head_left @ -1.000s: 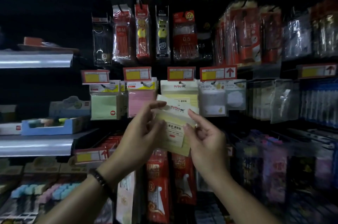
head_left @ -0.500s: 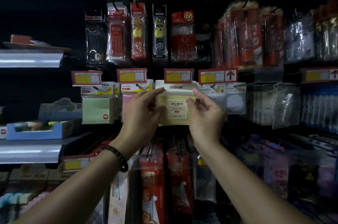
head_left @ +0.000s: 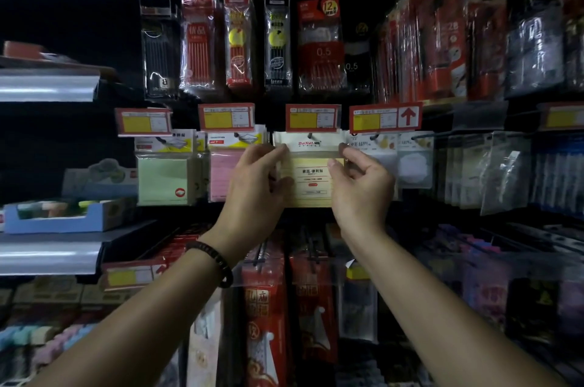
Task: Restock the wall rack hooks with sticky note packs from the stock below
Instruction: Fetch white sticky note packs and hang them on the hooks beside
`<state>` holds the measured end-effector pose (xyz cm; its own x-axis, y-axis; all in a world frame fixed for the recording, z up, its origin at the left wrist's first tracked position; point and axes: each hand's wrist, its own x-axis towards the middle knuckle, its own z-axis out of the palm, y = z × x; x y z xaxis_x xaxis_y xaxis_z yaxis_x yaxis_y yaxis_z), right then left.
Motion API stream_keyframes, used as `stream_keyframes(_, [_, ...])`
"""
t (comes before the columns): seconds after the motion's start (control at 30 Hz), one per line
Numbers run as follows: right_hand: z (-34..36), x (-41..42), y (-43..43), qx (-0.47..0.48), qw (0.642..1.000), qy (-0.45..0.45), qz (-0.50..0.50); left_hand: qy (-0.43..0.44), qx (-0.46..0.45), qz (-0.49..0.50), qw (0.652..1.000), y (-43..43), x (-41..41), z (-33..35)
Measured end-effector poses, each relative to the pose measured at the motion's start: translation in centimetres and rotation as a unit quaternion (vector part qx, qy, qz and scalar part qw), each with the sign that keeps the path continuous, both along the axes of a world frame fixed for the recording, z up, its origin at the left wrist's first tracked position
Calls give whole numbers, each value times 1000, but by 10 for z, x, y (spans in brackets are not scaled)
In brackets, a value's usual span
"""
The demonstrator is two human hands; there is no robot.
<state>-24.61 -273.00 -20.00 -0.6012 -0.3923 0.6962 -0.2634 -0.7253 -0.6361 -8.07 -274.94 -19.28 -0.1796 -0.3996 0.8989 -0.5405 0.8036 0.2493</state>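
Cellophane sleeves the yellow sticky note pack (head_left: pixel 311 179), a flat square pad under a white card header whose punched hole sits at the hook (head_left: pixel 310 135), just below a red price tag (head_left: pixel 313 117). The left hand (head_left: pixel 256 184) curls its fingers round the pack's left edge. The right hand (head_left: pixel 360 187) pinches the right edge between thumb and forefinger, its other fingers loosely bent. Holding both sides likely keeps the slippery sleeve level for seating it farther along the hook. A pink pack (head_left: pixel 221 175) and a green pack (head_left: pixel 162 179) hang to the left, equally glossy.
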Motion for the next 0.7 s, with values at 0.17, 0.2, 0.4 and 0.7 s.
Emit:
stream_keyframes(0.17, [1, -4, 7, 37, 982, 134, -131, -45, -1, 12, 999, 6, -3, -3])
stream_keyframes(0.2, [0, -4, 9, 58, 963, 186, -184, -68, -21, 32, 997, 7, -4, -6])
stream_keyframes(0.4, [-24, -11, 21, 82, 844, 408, -338, -201, -133, 222, 945, 3, -2, -21])
stream_keyframes(0.7, [-14, -1, 17, 249, 766, 503, -314, -269, -87, 288, 915, 0, -9, -17])
